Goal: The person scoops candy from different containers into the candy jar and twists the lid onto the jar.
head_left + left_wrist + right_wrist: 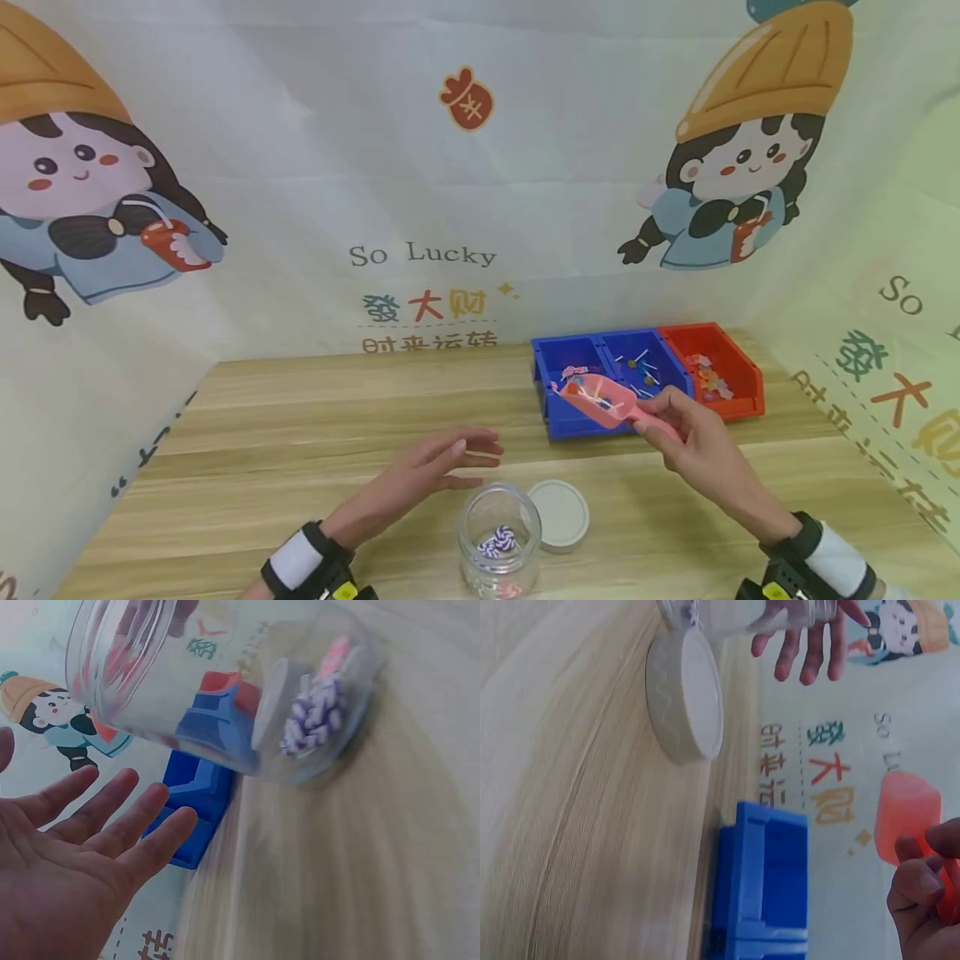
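My right hand (693, 442) grips the handle of a pink scoop (600, 404), which carries several small pieces, some of them white sticks. The scoop hangs over the front of the blue bins (573, 421). My left hand (431, 471) is held above the table with fingers spread, holding nothing. Just right of it stands a clear glass jar (498, 533), uncapped, with purple-and-white swirl candies (498, 542) and something pink inside. In the left wrist view the jar (225, 682) stands apart from the fingers. A white lid (558, 515) lies beside the jar.
The blue bins hold small pieces and sticks in two compartments. A red bin (738, 387) with several colourful pieces joins them at the right. A printed cloth (300, 167) hangs behind the wooden table (300, 425).
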{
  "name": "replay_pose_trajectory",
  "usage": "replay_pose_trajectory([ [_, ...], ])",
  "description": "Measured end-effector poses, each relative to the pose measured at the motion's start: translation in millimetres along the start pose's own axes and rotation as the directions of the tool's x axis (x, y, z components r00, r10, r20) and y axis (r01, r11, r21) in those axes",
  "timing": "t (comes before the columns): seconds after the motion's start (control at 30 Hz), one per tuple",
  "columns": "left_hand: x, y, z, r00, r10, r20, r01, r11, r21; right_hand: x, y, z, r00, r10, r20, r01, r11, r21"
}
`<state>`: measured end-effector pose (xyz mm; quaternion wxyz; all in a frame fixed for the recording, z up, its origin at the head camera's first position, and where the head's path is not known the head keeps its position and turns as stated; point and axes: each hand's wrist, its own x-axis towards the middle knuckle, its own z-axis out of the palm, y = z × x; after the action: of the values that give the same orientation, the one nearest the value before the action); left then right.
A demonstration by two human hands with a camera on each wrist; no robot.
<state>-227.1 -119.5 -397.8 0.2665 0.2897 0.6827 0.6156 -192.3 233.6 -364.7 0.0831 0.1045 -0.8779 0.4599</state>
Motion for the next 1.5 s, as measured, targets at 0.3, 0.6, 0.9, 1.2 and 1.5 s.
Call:
replay_pose_trajectory([
  [0.3, -29.7, -8.1, 14.3, 0.994, -0.036, 0.100, 0.015, 0.979, 0.205, -19.6, -32.1, 3.9, 0.979, -0.114, 0.167, 0.111, 0.994, 0.025],
  [0.6, -29.7, -14.5, 26.7, 0.984, -0.023, 0.178, -0.001, 0.990, 0.138, -30.5, -52.9, 9.5, 0.907, -0.265, 0.328, 0.270, 0.962, 0.029],
  [0.9, -19.9, -16.8, 34.6, 0.983, 0.085, 0.160, -0.114, 0.977, 0.179, -26.1, -54.5, 13.0, 0.819, -0.403, 0.408, 0.423, 0.905, 0.046],
  [1.2, -19.1, -14.8, 36.8, 0.987, 0.066, 0.145, -0.095, 0.975, 0.203, -22.3, -56.8, 10.2, 0.786, -0.425, 0.448, 0.470, 0.883, 0.013],
  [1.5, -19.7, -15.9, 37.3, 0.985, 0.081, 0.155, -0.111, 0.974, 0.200, -16.2, -69.3, 2.2, 0.774, -0.368, 0.515, 0.466, 0.882, -0.071],
])
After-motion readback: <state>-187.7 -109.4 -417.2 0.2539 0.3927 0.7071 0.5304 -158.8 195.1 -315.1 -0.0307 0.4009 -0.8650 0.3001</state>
